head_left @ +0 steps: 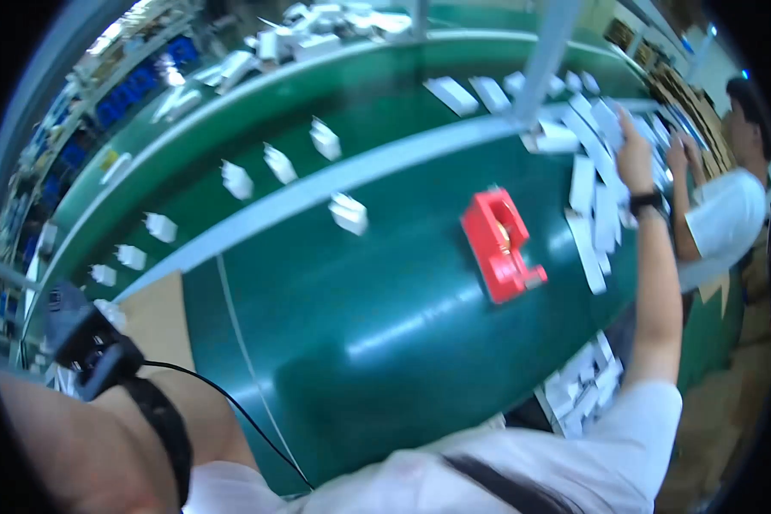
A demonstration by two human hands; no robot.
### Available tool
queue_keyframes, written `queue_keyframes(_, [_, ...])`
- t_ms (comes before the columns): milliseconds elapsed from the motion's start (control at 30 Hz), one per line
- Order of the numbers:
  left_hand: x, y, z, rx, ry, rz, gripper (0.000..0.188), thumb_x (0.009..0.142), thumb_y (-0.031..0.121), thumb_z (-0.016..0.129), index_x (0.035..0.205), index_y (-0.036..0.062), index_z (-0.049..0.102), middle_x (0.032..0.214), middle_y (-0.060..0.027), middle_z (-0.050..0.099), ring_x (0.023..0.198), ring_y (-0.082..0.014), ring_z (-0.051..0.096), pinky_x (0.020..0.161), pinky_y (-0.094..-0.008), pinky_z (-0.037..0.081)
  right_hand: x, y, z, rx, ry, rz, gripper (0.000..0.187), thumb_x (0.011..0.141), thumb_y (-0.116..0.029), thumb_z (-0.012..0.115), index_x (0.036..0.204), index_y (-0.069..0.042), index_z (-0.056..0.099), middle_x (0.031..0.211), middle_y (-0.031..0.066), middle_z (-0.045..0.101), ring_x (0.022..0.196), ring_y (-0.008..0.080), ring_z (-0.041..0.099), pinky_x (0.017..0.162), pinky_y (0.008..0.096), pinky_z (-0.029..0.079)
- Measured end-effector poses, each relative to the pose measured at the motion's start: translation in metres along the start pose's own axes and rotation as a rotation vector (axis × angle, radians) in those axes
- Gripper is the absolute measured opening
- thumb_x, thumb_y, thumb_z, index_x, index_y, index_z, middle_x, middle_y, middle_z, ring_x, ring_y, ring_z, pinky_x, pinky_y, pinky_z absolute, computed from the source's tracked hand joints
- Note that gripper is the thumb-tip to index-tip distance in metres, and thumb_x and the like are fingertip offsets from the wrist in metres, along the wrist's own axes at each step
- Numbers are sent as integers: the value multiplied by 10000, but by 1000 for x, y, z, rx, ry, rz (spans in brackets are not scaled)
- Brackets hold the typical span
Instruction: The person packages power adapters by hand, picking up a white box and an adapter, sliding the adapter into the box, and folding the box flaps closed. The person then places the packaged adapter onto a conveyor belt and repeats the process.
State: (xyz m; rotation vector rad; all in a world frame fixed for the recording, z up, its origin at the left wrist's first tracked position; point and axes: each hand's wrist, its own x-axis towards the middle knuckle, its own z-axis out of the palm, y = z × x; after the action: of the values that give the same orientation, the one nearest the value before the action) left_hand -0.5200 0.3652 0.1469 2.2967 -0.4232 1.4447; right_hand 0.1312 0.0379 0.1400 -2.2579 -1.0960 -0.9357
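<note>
My right arm stretches to the far right. My right hand [635, 161], with a dark band at its wrist, is at a heap of white narrow boxes [604, 214], beside one white box [606, 126]. Blur hides whether its fingers grip that box. My left arm [77, 437] comes in at the lower left, a black device [94, 343] strapped to it. The left hand itself does not show. Between the arms, a red tape dispenser [493, 248] rests on the green table [385, 360]. A white plug adapter [349, 214] lies farther back on the table.
Several white plug adapters [236, 180] stand spaced along the green belt [385, 103] beyond a grey rail [403, 154]. Cardboard [156, 317] lies at left. A bin of white pieces [582, 385] sits below the right edge. Another person [728, 206] works at right.
</note>
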Motion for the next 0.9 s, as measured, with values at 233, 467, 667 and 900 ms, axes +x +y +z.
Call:
queue_keyframes(233, [46, 24, 43, 166, 155, -241, 812, 734, 589, 610, 1249, -14, 437, 1211, -135, 502, 1091, -241, 490, 915, -365, 388, 24, -193, -101, 779, -270, -402, 221, 784, 12, 607, 1003, 14, 638, 984, 103, 652, 878, 151, 611, 743, 266, 479])
queue_keyframes(467, [101, -21, 129, 207, -117, -478, 840, 650, 485, 739, 1257, -9, 433, 1202, -120, 510, 1088, -227, 498, 917, -360, 389, 68, -321, -54, 873, -698, -1287, 179, 664, 15, 659, 825, -55, 696, 800, 78, 675, 723, 236, 608, 654, 307, 495])
queue_keyframes(667, [66, -42, 152, -1008, -267, -1125, 576, 612, 189, 802, 1105, 33, 548, 914, -42, 610, 838, -131, 591, 778, -261, 463, 37, -399, -8, 1000, -730, -1330, 139, 655, -17, 689, 784, -70, 689, 683, 55, 621, 669, 221, 553, 595, 303, 473])
queue_keyframes(900, [12, -100, 176, -379, 282, -1239, 508, 678, 215, 759, 1043, -37, 512, 828, -86, 620, 712, -144, 617, 637, -273, 499, 106, -349, 149, 625, -967, -131, 672, 725, -269, 734, 1272, -70, 398, 1019, 142, 622, 891, 210, 603, 676, 328, 513])
